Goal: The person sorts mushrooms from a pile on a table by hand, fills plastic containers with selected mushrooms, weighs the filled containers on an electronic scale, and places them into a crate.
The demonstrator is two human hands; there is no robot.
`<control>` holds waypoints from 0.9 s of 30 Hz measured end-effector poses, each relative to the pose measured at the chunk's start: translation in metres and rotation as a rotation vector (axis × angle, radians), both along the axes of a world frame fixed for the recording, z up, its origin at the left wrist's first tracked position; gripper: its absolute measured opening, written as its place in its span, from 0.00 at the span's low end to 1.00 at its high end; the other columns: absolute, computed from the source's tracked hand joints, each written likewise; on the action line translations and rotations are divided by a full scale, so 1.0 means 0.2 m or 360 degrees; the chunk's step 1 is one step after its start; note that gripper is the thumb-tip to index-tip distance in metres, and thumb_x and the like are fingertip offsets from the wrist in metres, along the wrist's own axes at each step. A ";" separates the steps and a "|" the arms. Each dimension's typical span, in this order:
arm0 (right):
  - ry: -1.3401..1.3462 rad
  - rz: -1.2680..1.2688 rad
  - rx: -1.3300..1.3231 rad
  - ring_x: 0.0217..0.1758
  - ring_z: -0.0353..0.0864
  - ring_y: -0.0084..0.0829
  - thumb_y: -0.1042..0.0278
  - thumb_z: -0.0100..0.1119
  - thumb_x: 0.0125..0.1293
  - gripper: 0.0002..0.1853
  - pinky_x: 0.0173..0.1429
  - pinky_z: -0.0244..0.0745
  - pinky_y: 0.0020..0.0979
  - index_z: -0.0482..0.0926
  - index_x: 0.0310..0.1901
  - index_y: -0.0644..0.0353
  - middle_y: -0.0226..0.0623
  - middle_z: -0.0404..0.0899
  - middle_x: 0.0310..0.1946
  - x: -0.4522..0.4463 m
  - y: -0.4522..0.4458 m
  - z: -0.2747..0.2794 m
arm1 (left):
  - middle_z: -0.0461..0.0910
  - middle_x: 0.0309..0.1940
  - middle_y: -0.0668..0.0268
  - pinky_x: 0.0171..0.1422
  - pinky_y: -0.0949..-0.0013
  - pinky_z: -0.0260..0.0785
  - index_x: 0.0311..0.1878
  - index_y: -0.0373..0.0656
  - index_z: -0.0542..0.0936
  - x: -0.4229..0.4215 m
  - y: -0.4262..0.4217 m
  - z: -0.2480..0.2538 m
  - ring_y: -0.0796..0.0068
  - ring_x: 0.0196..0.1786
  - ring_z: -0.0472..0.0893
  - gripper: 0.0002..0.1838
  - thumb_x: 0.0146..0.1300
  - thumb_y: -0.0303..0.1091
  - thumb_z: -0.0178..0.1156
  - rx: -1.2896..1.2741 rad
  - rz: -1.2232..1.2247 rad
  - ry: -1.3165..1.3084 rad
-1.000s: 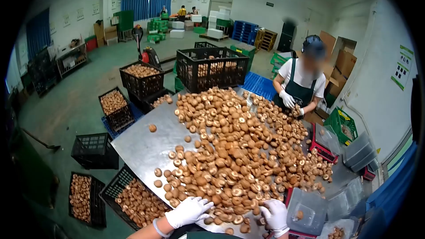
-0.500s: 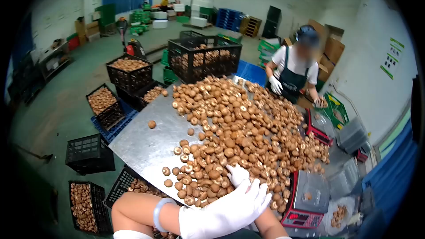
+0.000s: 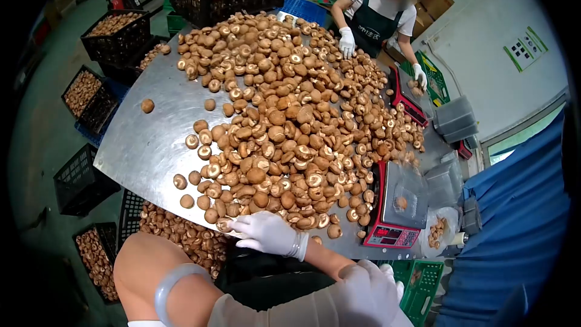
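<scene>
Brown shiitake mushrooms [image 3: 290,121] lie in a wide heap on the metal table [image 3: 151,151]. My arms cross in front of me. My right hand [image 3: 266,233], in a white glove, is at the table's near edge, its fingertips closed against a mushroom [image 3: 223,224]. My left hand [image 3: 372,290], also gloved, reaches across to the lower right below the table edge, beneath the red scale. It is blurred, and its fingers show only in part, so I cannot make out whether it holds anything. A pale bracelet [image 3: 162,297] circles my left wrist.
Below the near edge stands a crate of mushrooms [image 3: 187,236]. More black crates [image 3: 85,178] line the left side. A red scale [image 3: 396,206] carries a clear plastic box. A green crate [image 3: 420,290] is at lower right. Across the table, a co-worker [image 3: 375,18] wears white gloves.
My view has tilted down. My right hand has moved from the heap to the near table edge, while my left hand has dropped toward the lower right. The co-worker's hand has moved to the far scale.
</scene>
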State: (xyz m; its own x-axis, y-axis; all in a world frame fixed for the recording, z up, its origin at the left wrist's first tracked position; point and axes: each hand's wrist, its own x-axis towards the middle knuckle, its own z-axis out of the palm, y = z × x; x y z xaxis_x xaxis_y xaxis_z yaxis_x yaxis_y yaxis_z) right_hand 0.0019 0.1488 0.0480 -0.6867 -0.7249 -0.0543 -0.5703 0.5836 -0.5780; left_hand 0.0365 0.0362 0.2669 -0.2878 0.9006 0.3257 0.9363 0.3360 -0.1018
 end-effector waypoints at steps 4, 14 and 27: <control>-0.0186 -0.0186 0.0022 0.42 0.81 0.41 0.50 0.57 0.63 0.24 0.46 0.75 0.38 0.75 0.57 0.53 0.36 0.80 0.44 0.00 0.09 -0.04 | 0.75 0.42 0.61 0.48 0.74 0.70 0.54 0.41 0.74 -0.05 -0.01 -0.03 0.69 0.42 0.77 0.21 0.55 0.34 0.55 0.0024 -0.0023 -0.0072; 0.0791 -0.0757 -0.0020 0.53 0.76 0.40 0.63 0.62 0.57 0.17 0.56 0.72 0.38 0.78 0.48 0.55 0.40 0.79 0.48 -0.70 0.27 -0.11 | 0.78 0.41 0.63 0.41 0.74 0.74 0.53 0.45 0.75 -0.42 -0.16 -0.14 0.71 0.35 0.80 0.19 0.57 0.36 0.56 -0.0049 -0.0613 -0.1022; 0.0078 -0.0876 0.0385 0.56 0.75 0.42 0.58 0.64 0.57 0.25 0.61 0.67 0.42 0.75 0.55 0.58 0.43 0.79 0.47 -0.87 0.24 0.08 | 0.77 0.54 0.57 0.56 0.68 0.72 0.66 0.35 0.65 -0.34 -0.42 -1.25 0.66 0.52 0.79 0.26 0.72 0.42 0.49 0.1939 0.0924 -0.3069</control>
State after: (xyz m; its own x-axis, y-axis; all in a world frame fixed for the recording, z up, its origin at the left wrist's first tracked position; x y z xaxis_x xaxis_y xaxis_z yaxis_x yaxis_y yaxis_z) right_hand -0.1712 0.1960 0.0640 -0.9633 -0.2334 -0.1325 -0.1698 0.9123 -0.3726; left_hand -0.0306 -0.0474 0.0159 -0.8556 0.3216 -0.4057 -0.4974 -0.2933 0.8164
